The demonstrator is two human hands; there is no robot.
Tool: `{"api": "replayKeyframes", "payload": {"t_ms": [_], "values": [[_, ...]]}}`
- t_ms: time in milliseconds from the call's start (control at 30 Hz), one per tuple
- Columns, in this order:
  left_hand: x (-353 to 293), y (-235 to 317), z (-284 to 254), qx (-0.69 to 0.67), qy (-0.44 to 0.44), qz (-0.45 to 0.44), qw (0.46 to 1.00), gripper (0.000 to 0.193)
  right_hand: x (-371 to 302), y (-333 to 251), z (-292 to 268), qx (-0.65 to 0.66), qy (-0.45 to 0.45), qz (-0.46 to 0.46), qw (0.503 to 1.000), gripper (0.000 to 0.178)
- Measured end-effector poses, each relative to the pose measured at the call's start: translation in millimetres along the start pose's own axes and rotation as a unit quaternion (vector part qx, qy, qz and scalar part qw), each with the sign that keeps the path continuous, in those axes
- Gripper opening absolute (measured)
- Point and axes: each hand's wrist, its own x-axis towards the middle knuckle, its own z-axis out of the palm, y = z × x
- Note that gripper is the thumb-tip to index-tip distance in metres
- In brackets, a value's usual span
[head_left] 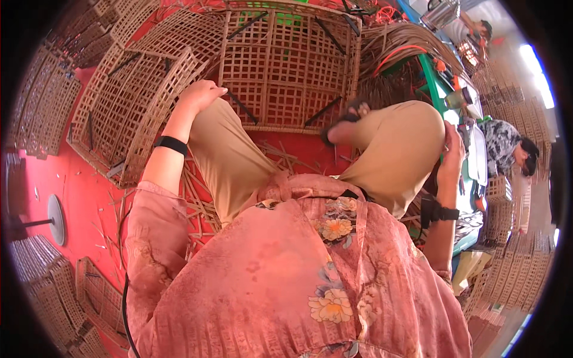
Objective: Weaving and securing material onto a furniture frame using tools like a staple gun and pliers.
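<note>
My left hand lies on my left knee, fingers stretched out and nothing held. On the outer side of my right knee rests my right hand, its fingers laid along the trouser cloth and partly hidden. Just beyond my left hand stands a large woven cane basket with an open lattice and dark strips at its corners. A second lattice basket leans to the left of that hand. Loose cut cane strips are scattered around my legs. My sandalled right foot is by the large basket's near corner.
A green-edged bench with a glass jar and tools runs along the right. Long cane strands are bundled at the far right. Stacked baskets and a round stand base are at left. Another person is beyond the bench.
</note>
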Motion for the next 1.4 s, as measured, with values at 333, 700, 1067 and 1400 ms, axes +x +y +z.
{"api": "replayKeyframes", "payload": {"t_ms": [333, 700, 1067, 1400], "values": [[13.0, 2.0, -1.3, -0.032, -0.062, -0.01, 0.998, 0.047, -7.1, 55.7, 46.7, 0.041, -0.086, 0.122, 0.988, 0.04], [61.6, 9.2, -16.9, -0.101, -0.233, 0.012, 0.967, 0.041, 163.9, 62.6, 244.0, 0.065, -0.237, 0.113, 0.963, 0.037], [346.9, 1.5, 59.3, -0.162, 0.015, -0.051, 0.985, 0.033, 257.8, 105.5, 519.3, 0.118, -0.402, 0.189, 0.888, 0.04], [427.1, -19.0, 194.8, 0.037, 0.248, 0.04, 0.967, 0.025, 298.1, 196.5, 636.1, 0.047, -0.359, 0.135, 0.923, 0.04]]}}
